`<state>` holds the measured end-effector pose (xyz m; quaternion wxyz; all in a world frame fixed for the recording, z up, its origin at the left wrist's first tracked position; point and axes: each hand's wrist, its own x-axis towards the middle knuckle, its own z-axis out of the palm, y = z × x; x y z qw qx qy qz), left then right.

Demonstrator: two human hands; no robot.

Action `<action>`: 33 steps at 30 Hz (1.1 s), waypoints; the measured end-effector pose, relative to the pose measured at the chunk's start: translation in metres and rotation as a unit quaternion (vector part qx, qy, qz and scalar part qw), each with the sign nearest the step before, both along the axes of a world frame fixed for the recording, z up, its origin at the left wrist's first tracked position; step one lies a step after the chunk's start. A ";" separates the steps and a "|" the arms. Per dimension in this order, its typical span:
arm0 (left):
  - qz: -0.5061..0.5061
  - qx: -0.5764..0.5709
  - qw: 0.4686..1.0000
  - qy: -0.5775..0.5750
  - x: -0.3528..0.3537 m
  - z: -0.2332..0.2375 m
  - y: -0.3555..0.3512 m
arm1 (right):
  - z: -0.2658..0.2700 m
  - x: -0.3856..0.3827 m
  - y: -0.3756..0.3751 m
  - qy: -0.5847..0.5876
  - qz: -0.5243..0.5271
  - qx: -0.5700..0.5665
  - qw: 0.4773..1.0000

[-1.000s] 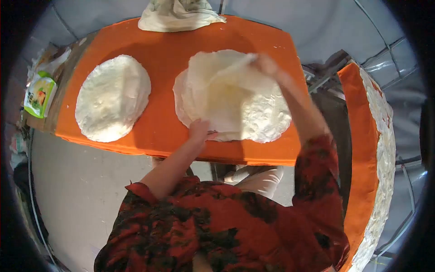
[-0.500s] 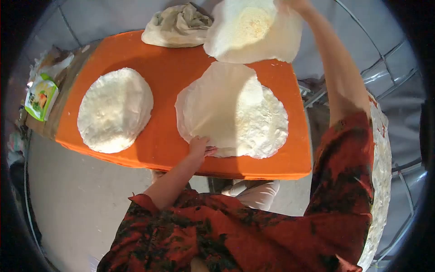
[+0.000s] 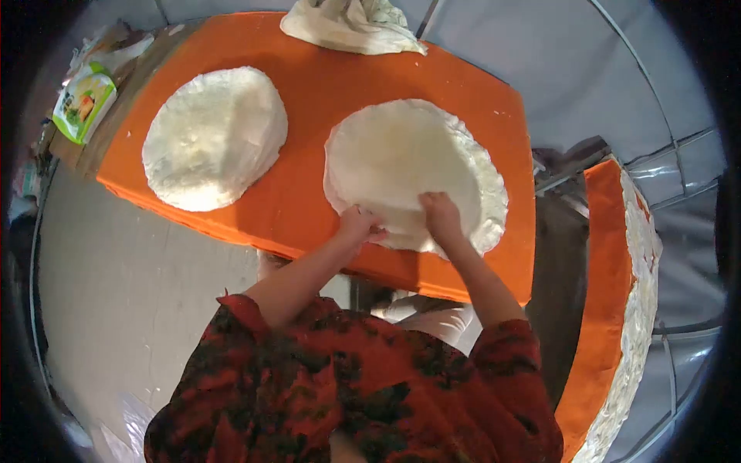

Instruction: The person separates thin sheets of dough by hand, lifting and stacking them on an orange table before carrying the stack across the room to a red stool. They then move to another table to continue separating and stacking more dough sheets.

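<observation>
A round stack of thin, pale flatbread sheets [image 3: 401, 147] lies on the right part of the orange-covered table [image 3: 309, 92]. Its top sheet is smooth and partly shaded, and crinkled edges show along the right side. My left hand [image 3: 359, 224] is at the stack's near left edge, its fingers curled closed on the sheet's rim. My right hand [image 3: 441, 217] is closed on the top sheet near the front, a little right of my left hand. A second round stack of flatbread [image 3: 212, 139] lies to the left, apart from both hands.
A crumpled off-white cloth [image 3: 351, 27] sits at the table's back edge. On a wooden board at left lies a green and white packet [image 3: 85, 104]. Another orange surface [image 3: 594, 324] with flatbread pieces [image 3: 633, 339] along it stands at right. Grey sheeting [image 3: 540, 46] hangs behind.
My right hand has come from the far right back to the near part of the right stack. The pale sheet it held there is gone from the back. The view has shifted.
</observation>
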<state>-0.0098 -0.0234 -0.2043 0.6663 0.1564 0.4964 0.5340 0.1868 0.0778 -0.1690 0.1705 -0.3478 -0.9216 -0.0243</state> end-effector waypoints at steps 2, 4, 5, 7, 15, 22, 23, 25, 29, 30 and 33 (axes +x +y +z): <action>0.000 -0.005 1.000 0.012 0.001 0.004 0.000 | 0.011 -0.001 -0.008 -0.027 -0.016 -0.008 0.999; 0.002 -0.009 1.000 -0.006 0.000 0.003 0.000 | 0.020 -0.012 -0.020 -0.068 -0.004 0.003 0.998; 0.002 -0.010 1.000 -0.014 -0.001 0.004 0.001 | 0.005 -0.014 -0.027 -0.091 0.000 0.011 0.996; 0.000 -0.004 1.000 -0.022 -0.002 0.008 0.001 | -0.007 -0.013 -0.039 -0.069 -0.011 -0.005 0.998; -0.004 -0.005 0.998 -0.060 -0.005 0.003 0.004 | 0.005 0.002 -0.052 -0.051 0.001 -0.012 0.999; 0.054 0.069 0.996 -0.035 -0.025 0.040 0.019 | 0.005 0.005 0.043 -0.030 -0.106 -0.233 0.966; 0.113 0.056 0.990 0.054 -0.031 0.042 0.013 | 0.016 0.008 0.076 0.140 -0.155 -0.287 0.935; 0.153 0.027 0.980 0.127 -0.044 0.038 0.004 | 0.098 0.002 0.102 0.124 -0.142 -0.217 0.958; 0.108 -0.005 0.992 0.061 -0.047 0.011 -0.007 | 0.184 -0.018 0.076 0.066 -0.051 -0.052 0.995; 0.100 -0.002 0.994 0.047 -0.044 0.007 -0.008 | 0.182 -0.020 0.068 0.053 -0.010 -0.002 0.999; 0.103 -0.023 0.991 0.080 -0.034 0.023 -0.013 | 0.086 -0.018 0.031 0.032 -0.037 0.038 0.998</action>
